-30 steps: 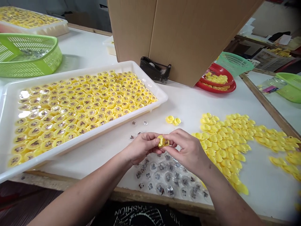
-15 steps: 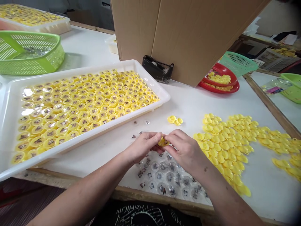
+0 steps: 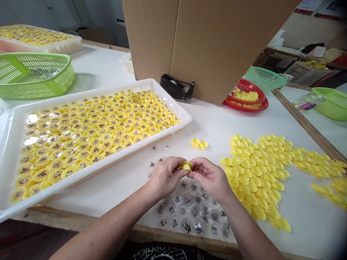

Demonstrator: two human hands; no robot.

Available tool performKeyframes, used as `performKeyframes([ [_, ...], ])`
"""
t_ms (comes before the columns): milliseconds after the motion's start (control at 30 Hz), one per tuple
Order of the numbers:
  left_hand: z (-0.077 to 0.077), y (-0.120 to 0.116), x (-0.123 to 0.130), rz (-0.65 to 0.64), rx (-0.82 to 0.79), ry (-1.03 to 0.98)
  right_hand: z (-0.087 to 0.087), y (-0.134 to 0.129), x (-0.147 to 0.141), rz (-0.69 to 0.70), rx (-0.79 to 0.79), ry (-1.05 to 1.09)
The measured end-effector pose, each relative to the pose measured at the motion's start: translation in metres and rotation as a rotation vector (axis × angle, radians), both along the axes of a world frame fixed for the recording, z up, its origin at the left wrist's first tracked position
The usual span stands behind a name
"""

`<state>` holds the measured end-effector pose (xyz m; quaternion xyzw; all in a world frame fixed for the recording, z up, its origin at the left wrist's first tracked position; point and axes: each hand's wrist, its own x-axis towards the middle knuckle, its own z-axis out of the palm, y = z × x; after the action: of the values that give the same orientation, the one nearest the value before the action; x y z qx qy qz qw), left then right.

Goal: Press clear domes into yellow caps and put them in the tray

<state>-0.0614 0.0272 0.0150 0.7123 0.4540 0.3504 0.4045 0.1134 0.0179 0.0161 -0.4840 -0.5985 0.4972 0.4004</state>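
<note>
My left hand point(image 3: 166, 177) and my right hand point(image 3: 207, 175) meet over the white table, both closed on the rims of a small yellow spool-shaped plastic piece point(image 3: 185, 166). It is held on edge between thumbs and fingers, and its faces are turned from view. Below them lie many clear round discs point(image 3: 195, 211) with small printed pictures. Two loose yellow pieces point(image 3: 199, 143) sit just beyond my hands. To the right spreads a pile of yellow plastic pieces point(image 3: 255, 180).
A white tray point(image 3: 187, 117) full of yellow pieces with printed faces stands on the left. Behind it are a green basket point(image 3: 65, 79), a tape dispenser point(image 3: 177, 88) and a tall cardboard box point(image 3: 211, 47). Red plates point(image 3: 260, 108) stand at the back right.
My hands have turned the yellow piece from showing its printed face to edge-on. The left hand has rolled over, back upward. The view has tilted up slightly.
</note>
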Motion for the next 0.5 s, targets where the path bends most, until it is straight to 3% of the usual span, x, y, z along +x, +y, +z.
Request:
performKeyframes([
  [133, 0.002, 0.001, 0.000, 0.025, 0.077, 0.078, -0.002, -0.001, -0.007, -0.035, 0.015, 0.029],
  [333, 0.000, -0.002, 0.005, 0.031, -0.142, -0.008, -0.004, 0.003, -0.008, -0.063, -0.115, 0.145],
  [433, 0.017, 0.010, 0.000, -0.039, -0.168, -0.015, -0.008, 0.005, 0.000, -0.119, -0.108, 0.222],
  [500, 0.039, 0.034, -0.008, -0.033, -0.068, 0.084, -0.012, 0.006, 0.008, -0.159, -0.061, 0.271],
])
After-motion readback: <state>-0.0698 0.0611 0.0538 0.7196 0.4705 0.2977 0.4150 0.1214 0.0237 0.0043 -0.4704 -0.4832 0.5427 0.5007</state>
